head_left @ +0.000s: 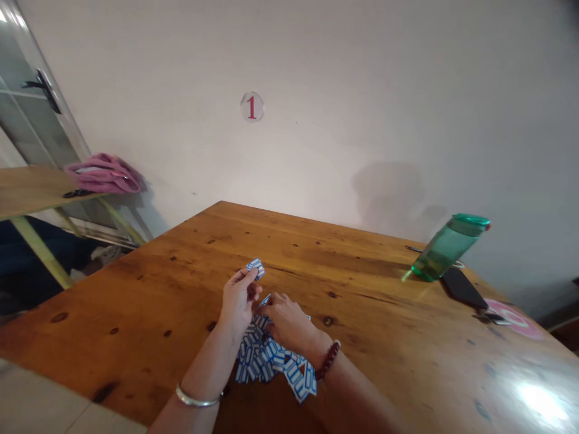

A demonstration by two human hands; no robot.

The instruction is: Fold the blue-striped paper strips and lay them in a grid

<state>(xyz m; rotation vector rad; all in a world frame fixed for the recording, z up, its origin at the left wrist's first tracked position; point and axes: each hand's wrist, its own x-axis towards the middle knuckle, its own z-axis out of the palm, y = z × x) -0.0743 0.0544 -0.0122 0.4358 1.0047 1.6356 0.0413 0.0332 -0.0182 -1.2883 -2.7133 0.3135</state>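
Note:
Between the thumb and fingers of my left hand (237, 299) is a small bunch of blue-and-white paper labels (256, 267), raised above the table. My right hand (289, 322) reaches down over a loose pile of similar labels (260, 355), its fingers bent together. A label (266, 299) pokes up at those fingertips, which are partly hidden, so the grip is hard to see fully. Some labels in the pile are still joined in short strips (296, 380) near my right wrist. My left wrist wears a silver bangle (196, 399), my right a dark red bead bracelet (330, 360).
On the wooden table (181, 271), a green bottle (447, 248) stands at the right. Beside it lie a black phone-like slab (462, 288) and a pink round mat (520, 322). A pink cloth (106, 173) rests on a side table at the left, near a door.

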